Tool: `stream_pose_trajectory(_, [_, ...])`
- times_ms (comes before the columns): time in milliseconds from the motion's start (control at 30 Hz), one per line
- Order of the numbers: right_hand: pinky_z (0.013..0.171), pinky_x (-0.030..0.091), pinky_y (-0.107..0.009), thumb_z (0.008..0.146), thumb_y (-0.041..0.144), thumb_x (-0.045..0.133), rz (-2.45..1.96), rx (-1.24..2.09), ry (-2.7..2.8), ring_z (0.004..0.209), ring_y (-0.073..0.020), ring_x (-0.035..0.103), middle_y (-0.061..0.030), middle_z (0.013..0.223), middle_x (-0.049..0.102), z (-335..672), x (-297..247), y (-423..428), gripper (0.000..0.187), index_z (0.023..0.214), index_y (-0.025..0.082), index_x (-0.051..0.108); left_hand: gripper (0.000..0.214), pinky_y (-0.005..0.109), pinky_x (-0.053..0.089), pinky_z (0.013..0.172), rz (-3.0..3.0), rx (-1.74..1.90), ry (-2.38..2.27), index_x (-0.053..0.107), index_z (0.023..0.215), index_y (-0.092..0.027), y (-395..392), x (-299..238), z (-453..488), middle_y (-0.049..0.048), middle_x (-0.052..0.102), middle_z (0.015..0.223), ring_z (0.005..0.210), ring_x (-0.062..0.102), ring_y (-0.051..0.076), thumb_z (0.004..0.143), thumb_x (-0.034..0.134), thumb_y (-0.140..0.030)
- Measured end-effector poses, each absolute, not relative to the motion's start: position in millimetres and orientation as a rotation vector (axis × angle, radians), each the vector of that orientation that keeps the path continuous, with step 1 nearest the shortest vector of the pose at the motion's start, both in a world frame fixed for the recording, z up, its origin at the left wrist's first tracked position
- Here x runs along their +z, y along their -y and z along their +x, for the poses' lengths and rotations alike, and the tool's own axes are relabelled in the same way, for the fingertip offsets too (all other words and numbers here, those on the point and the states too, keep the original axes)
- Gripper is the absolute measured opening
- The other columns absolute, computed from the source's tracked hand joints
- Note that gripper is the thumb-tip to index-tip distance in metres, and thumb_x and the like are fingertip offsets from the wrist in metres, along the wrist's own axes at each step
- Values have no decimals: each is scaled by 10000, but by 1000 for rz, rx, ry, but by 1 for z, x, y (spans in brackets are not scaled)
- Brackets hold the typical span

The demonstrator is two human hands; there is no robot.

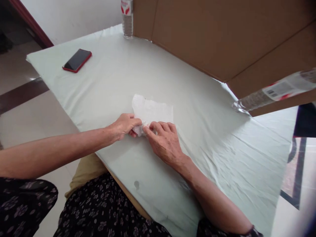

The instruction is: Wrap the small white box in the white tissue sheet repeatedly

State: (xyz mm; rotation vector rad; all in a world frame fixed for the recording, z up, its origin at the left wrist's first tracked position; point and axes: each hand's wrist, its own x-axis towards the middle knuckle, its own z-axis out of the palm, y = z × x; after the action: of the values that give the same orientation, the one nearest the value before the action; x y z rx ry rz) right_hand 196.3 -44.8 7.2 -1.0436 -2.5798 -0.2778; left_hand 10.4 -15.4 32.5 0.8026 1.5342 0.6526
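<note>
A white paper tissue (153,110) lies flat on the pale green cloth of the table (209,138), near the front edge. My left hand (124,125) pinches its near left corner with thumb and fingers closed. My right hand (165,141) rests beside it, fingertips pressed together on the same folded near edge of the tissue. The part of the tissue under the fingers is hidden.
A red phone (77,60) lies face up at the far left. A clear water bottle (127,18) stands at the back, against a large brown cardboard sheet (222,36). Another bottle (274,92) leans at the right. My lap in dark floral cloth is below.
</note>
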Motion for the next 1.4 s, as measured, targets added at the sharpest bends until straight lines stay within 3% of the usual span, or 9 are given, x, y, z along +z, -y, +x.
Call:
stream_pose_trajectory(500, [851,331,-398,941,85,516,-1066,-260,2625,980,-222,516,-54,1101,684,197,8,46,285,1161,235,618,268,223,386,460,940,611,-1496,474,512,-188,5,45,19,-38,502,477,443,474,81,711,628,-97])
stream_pose_trajectory(800, [886,335,-396,925,55,503,-1033,-197,2649,880,-205,556,-50,1004,717,198,22,48,236,1060,182,649,184,276,481,504,1024,501,-1402,573,524,-184,1,51,16,6,586,504,469,558,125,687,641,-129])
stream_pose_trajectory(933, [852,359,-377,936,70,505,-1008,-5,2628,854,-195,582,-48,972,741,203,26,46,194,940,185,660,32,341,576,620,1009,447,-1321,700,649,-159,2,61,8,48,696,635,582,647,171,656,671,-169])
stream_pose_trajectory(1033, [847,386,-362,910,63,516,-986,145,2579,883,-191,626,-53,1000,764,209,26,42,205,921,190,677,141,363,597,698,1091,413,-1280,749,771,-160,5,62,3,50,730,714,654,673,187,647,686,-186])
stream_pose_trajectory(1167, [890,423,-363,880,59,530,-968,275,2494,960,-193,696,-50,1039,790,215,25,38,223,932,198,696,157,333,558,767,1701,460,-1315,761,843,-200,15,49,4,28,701,769,752,647,184,742,641,-212])
stream_pose_trajectory(1267, [920,443,-369,879,63,544,-959,367,2438,955,-189,724,-31,1020,800,216,25,38,218,935,209,695,130,365,532,873,2161,597,-1344,737,857,-191,24,33,7,77,694,935,961,641,233,804,619,-185])
stream_pose_trajectory(1400, [964,475,-391,917,150,598,-1010,405,2242,1024,-206,723,-47,1060,791,226,29,37,139,973,223,702,183,370,528,904,2382,790,-1269,700,938,-155,34,18,9,120,680,1034,1010,637,234,904,520,-146])
